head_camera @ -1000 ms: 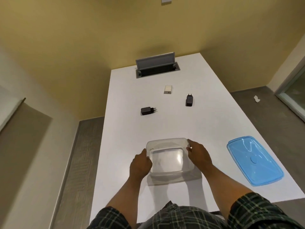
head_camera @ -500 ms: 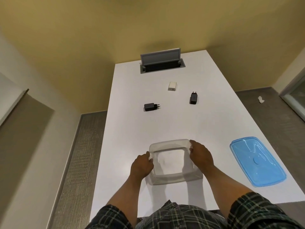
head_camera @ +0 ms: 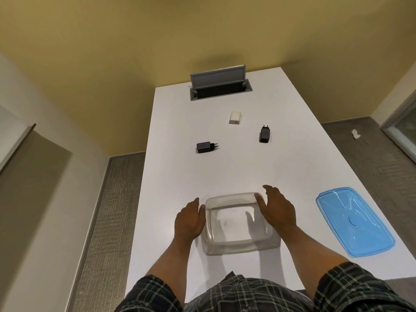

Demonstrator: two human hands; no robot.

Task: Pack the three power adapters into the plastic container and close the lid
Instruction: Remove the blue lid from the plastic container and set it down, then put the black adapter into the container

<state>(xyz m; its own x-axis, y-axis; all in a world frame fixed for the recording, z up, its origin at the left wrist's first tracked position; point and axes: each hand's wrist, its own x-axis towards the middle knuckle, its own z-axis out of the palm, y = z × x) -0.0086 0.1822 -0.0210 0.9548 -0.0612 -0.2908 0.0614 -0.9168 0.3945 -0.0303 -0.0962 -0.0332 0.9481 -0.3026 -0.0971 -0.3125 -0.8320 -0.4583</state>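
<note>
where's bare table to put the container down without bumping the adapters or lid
Widest bare patch: between the clear container and the two black adapters. Another lies between the right hand and the blue lid. Busiest around the white adapter, near the cable box.

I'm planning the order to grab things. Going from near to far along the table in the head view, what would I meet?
clear plastic container → black adapter with prongs pointing right → black adapter with prongs pointing away → white adapter → open cable hatch.
</note>
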